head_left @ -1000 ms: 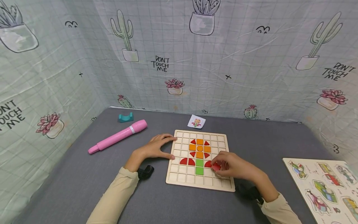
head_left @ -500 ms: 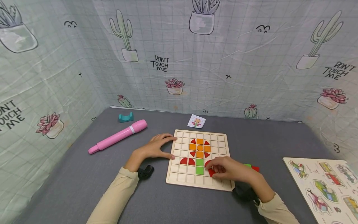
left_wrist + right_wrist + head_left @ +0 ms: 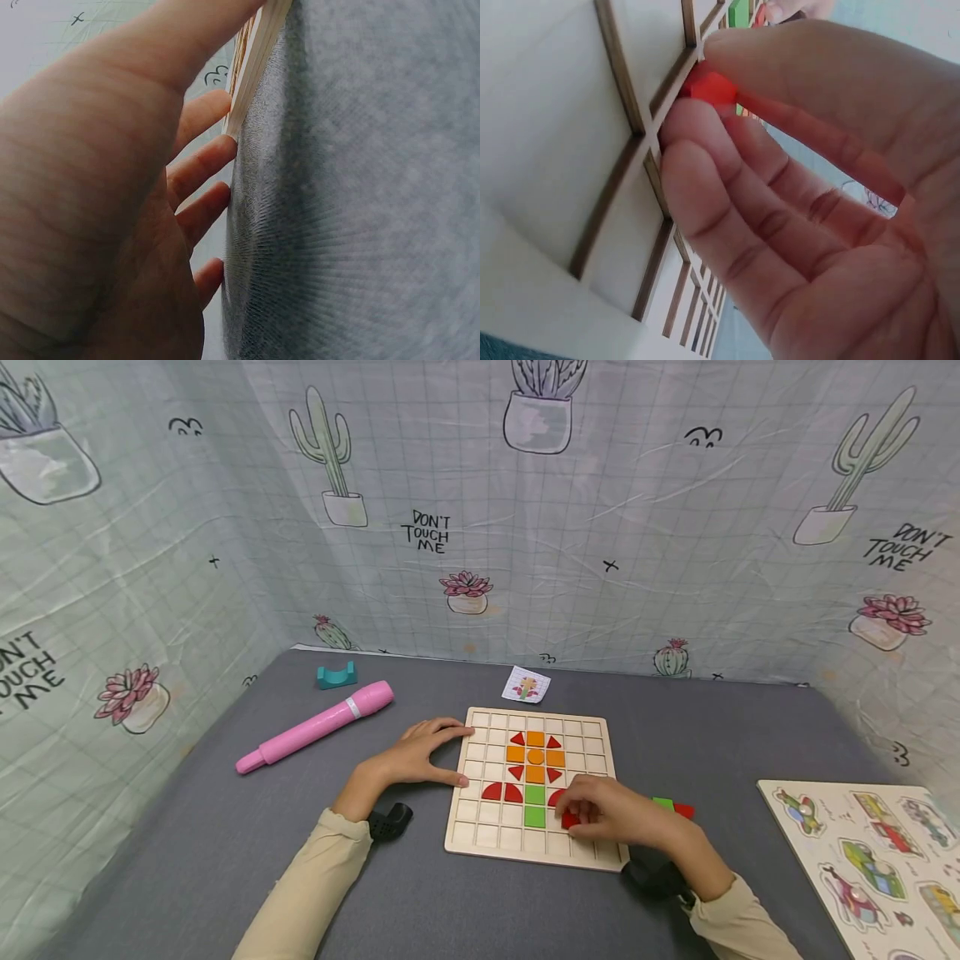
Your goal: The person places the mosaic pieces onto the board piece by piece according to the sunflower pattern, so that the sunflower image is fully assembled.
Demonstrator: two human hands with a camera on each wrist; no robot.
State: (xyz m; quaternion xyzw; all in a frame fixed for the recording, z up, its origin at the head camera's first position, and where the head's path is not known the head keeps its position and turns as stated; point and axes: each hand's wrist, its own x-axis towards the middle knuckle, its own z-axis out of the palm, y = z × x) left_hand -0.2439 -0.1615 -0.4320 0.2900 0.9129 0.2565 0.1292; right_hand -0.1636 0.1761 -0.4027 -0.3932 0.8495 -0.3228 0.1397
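Note:
A square wooden grid board lies on the grey table. Orange squares, an orange circle, red triangles, red rounded pieces and two green squares sit in its cells. My right hand pinches a red piece between thumb and fingers at the board's lower right; its full shape is hidden by the fingers. Along the left edge, my left hand touches the board with thumb and fingers spread. The left wrist view shows its straight fingers by the board's side.
Behind the board lies a small picture card. A pink pen-shaped object and a teal curved block are at the left. Green and red pieces lie beyond the right wrist. A picture puzzle board lies far right.
My right hand has moved slightly left with the red piece, lowering it to a cell below the right-hand red rounded pieces. The left hand stays at the board's edge.

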